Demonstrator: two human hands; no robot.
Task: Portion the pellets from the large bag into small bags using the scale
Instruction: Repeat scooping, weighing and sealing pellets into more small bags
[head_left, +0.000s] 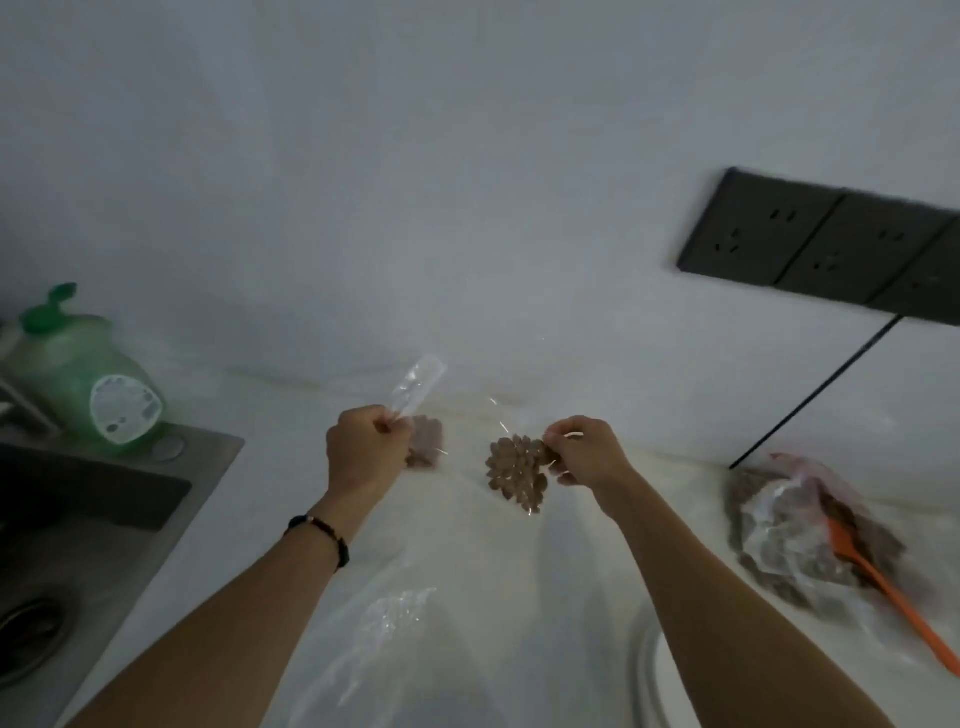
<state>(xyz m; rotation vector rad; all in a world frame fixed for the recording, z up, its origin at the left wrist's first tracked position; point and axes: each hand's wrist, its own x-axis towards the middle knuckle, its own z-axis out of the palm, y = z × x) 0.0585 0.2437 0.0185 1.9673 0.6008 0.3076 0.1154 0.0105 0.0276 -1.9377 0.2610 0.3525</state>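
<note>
A: Nearest was loose clear plastic (395, 618) on the counter (249, 519).

B: And above? Both hands held 1 small bag (517, 475) off it: left hand (363, 454) pinched a corner strip (415, 387) pointing up-right, right hand (584, 452) pinched beside the pellets (519, 467). Large bag (800, 535) lay far right.

Both hands are raised over the white counter (649, 499). The left hand (366, 449) pinches a clear strip of small bag (415, 387); the right hand (584, 451) pinches a small bag of brown pellets (517, 475). At right lies the large bag (800, 540) with an orange spatula (883, 582). At left, a green bottle (85, 374) stands beside the sink (78, 519).
</note>
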